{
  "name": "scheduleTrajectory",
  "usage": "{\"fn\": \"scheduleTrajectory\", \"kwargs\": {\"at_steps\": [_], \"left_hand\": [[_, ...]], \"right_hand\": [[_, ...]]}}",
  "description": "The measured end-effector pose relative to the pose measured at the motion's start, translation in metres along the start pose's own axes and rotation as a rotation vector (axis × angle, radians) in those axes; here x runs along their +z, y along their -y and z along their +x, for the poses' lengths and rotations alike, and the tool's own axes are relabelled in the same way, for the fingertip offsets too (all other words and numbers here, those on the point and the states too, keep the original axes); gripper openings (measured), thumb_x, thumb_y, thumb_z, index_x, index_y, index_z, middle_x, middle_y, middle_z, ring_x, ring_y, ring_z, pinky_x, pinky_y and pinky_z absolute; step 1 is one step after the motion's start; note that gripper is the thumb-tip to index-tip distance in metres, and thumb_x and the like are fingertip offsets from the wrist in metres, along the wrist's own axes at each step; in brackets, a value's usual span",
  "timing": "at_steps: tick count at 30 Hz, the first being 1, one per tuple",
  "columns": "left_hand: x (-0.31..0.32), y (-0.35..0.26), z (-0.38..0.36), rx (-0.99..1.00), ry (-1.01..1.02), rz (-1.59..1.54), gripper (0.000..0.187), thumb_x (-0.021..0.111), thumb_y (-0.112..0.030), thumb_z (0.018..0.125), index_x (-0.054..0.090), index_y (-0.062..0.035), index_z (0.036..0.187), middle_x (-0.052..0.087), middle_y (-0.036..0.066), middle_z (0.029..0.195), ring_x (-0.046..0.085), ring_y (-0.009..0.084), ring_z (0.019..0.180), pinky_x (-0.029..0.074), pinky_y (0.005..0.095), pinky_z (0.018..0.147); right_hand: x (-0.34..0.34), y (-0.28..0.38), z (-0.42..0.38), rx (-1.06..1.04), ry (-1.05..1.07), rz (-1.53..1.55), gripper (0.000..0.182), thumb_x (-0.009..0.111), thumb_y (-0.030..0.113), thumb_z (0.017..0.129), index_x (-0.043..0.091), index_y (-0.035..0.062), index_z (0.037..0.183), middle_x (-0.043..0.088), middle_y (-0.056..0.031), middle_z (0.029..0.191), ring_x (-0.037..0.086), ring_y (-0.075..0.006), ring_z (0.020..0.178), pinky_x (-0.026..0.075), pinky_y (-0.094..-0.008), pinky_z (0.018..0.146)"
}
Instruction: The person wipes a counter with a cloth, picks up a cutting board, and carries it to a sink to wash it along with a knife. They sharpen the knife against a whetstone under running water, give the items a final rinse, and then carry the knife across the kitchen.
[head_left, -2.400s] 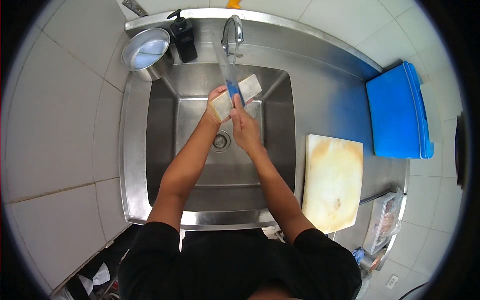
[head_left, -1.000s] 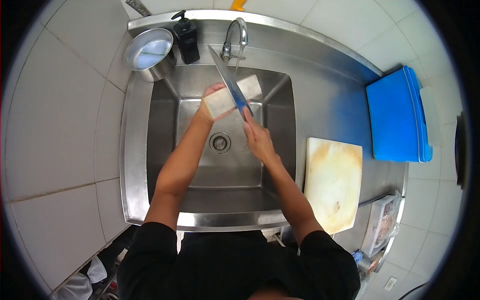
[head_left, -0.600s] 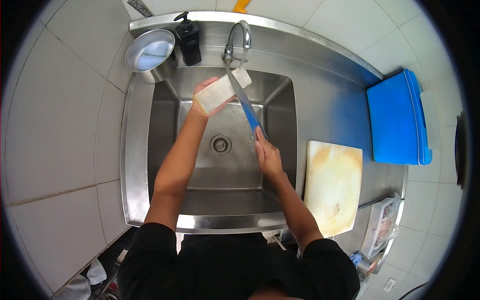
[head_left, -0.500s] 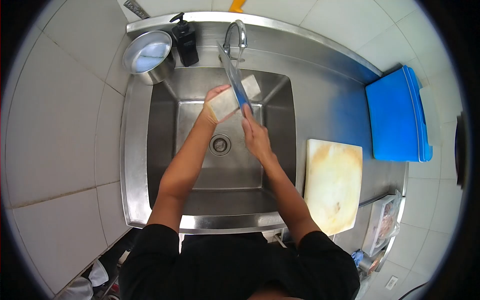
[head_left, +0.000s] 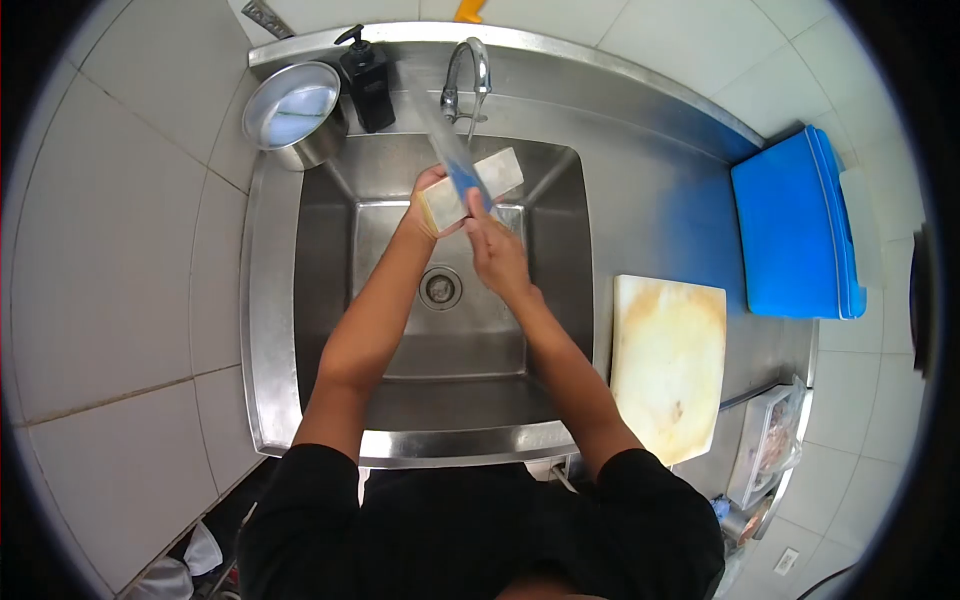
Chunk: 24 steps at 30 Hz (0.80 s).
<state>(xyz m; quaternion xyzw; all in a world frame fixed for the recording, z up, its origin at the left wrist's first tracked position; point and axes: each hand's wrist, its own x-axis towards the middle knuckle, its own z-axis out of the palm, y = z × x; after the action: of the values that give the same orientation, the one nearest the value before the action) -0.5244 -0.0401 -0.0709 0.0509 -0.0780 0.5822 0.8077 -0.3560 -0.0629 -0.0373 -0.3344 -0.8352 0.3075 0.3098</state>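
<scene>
My left hand [head_left: 425,205] grips a pale rectangular block [head_left: 500,172], held up over the far part of the steel sink [head_left: 400,395]. Fingers of my right hand [head_left: 495,250] are wrapped round a knife [head_left: 445,135], whose blade is blurred and lies across the block, tip pointing up and left. Whether the blade touches the block I cannot tell. Just behind the block is the faucet [head_left: 482,75].
A metal pot [head_left: 318,140] and a black pump bottle [head_left: 372,90] stand at the back left. Right of the sink lies a stained white cutting board [head_left: 668,365]. Beyond it are a blue container [head_left: 795,235] and a clear bag-covered tray [head_left: 765,445].
The knife has swung left at its tip, and my right hand has moved slightly left and down. The block shows more of its face; my left hand has barely moved.
</scene>
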Motion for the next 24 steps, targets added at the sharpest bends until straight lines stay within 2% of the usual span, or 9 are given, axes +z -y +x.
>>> {"fn": "scheduleTrajectory", "kwargs": {"at_steps": [2, 4, 5, 8, 10, 12, 15, 17, 24], "left_hand": [[0.009, 0.004, 0.000, 0.116, 0.059, 0.084, 0.051, 0.041, -0.028, 0.087, 0.046, 0.0082, 0.123, 0.047, 0.026, 0.129, 0.048, 0.0411, 0.115, 0.034, 0.0547, 0.103], [0.019, -0.007, -0.006, 0.227, -0.253, 0.061, 0.054, 0.041, -0.028, 0.087, 0.044, 0.0092, 0.126, 0.043, 0.026, 0.133, 0.043, 0.0414, 0.121, 0.031, 0.0533, 0.106], [0.032, -0.013, -0.012, 0.196, -0.020, 0.103, 0.054, 0.040, -0.027, 0.087, 0.043, 0.0098, 0.126, 0.045, 0.025, 0.132, 0.044, 0.0393, 0.122, 0.028, 0.0512, 0.108], [0.025, -0.037, -0.018, 0.139, 0.017, -0.021, 0.052, 0.038, -0.024, 0.088, 0.044, 0.0105, 0.125, 0.048, 0.025, 0.129, 0.046, 0.0367, 0.121, 0.028, 0.0489, 0.108], [0.018, -0.029, -0.012, 0.189, -0.160, 0.056, 0.049, 0.038, -0.023, 0.089, 0.046, 0.0105, 0.123, 0.053, 0.024, 0.123, 0.049, 0.0348, 0.118, 0.033, 0.0481, 0.105], [-0.026, -0.025, -0.004, -0.061, -0.031, 0.078, 0.046, 0.036, -0.025, 0.090, 0.050, 0.0049, 0.122, 0.056, 0.021, 0.119, 0.055, 0.0345, 0.109, 0.038, 0.0477, 0.101], [-0.012, 0.007, -0.005, -0.044, 0.133, -0.094, 0.049, 0.039, -0.028, 0.089, 0.047, 0.0058, 0.123, 0.053, 0.023, 0.122, 0.053, 0.0361, 0.110, 0.040, 0.0512, 0.099], [0.006, 0.006, -0.007, 0.078, 0.103, 0.015, 0.055, 0.041, -0.029, 0.087, 0.042, 0.0067, 0.128, 0.043, 0.027, 0.132, 0.045, 0.0417, 0.120, 0.035, 0.0591, 0.100], [0.035, -0.042, -0.017, 0.097, -0.138, 0.161, 0.053, 0.036, -0.022, 0.089, 0.037, 0.0123, 0.130, 0.042, 0.028, 0.133, 0.042, 0.0419, 0.122, 0.030, 0.0521, 0.106]], "right_hand": [[-0.007, 0.012, -0.013, 0.034, 0.073, -0.047, 0.044, 0.047, 0.017, 0.093, 0.041, 0.0125, 0.136, 0.062, -0.0196, 0.101, 0.061, -0.0370, 0.089, 0.048, -0.0386, 0.075], [-0.009, 0.013, -0.049, 0.072, 0.117, -0.105, 0.046, 0.048, 0.019, 0.093, 0.039, 0.0146, 0.138, 0.062, -0.0196, 0.097, 0.060, -0.0396, 0.087, 0.048, -0.0420, 0.075], [-0.009, 0.000, -0.073, 0.073, 0.081, -0.112, 0.048, 0.049, 0.019, 0.092, 0.038, 0.0145, 0.138, 0.062, -0.0203, 0.097, 0.060, -0.0400, 0.086, 0.048, -0.0428, 0.075], [-0.016, -0.034, -0.118, 0.121, -0.005, -0.095, 0.049, 0.050, 0.020, 0.092, 0.037, 0.0138, 0.139, 0.061, -0.0225, 0.098, 0.060, -0.0406, 0.087, 0.048, -0.0440, 0.076], [-0.015, -0.037, -0.095, 0.121, 0.005, -0.111, 0.049, 0.050, 0.020, 0.092, 0.037, 0.0135, 0.139, 0.061, -0.0233, 0.098, 0.060, -0.0407, 0.086, 0.047, -0.0444, 0.076], [-0.010, -0.027, -0.042, 0.055, -0.023, -0.057, 0.049, 0.050, 0.022, 0.092, 0.038, 0.0132, 0.138, 0.061, -0.0232, 0.098, 0.060, -0.0404, 0.086, 0.047, -0.0448, 0.076], [-0.001, 0.001, -0.007, 0.039, 0.036, -0.035, 0.048, 0.049, 0.023, 0.092, 0.038, 0.0132, 0.138, 0.061, -0.0215, 0.100, 0.060, -0.0393, 0.087, 0.047, -0.0446, 0.075], [-0.003, 0.004, -0.013, 0.076, 0.133, -0.082, 0.048, 0.049, 0.023, 0.093, 0.038, 0.0133, 0.138, 0.061, -0.0208, 0.100, 0.060, -0.0386, 0.087, 0.046, -0.0444, 0.075], [-0.028, -0.038, -0.101, 0.120, 0.109, -0.040, 0.043, 0.047, 0.015, 0.093, 0.042, 0.0063, 0.135, 0.059, -0.0217, 0.112, 0.062, -0.0337, 0.097, 0.048, -0.0368, 0.081]]}}
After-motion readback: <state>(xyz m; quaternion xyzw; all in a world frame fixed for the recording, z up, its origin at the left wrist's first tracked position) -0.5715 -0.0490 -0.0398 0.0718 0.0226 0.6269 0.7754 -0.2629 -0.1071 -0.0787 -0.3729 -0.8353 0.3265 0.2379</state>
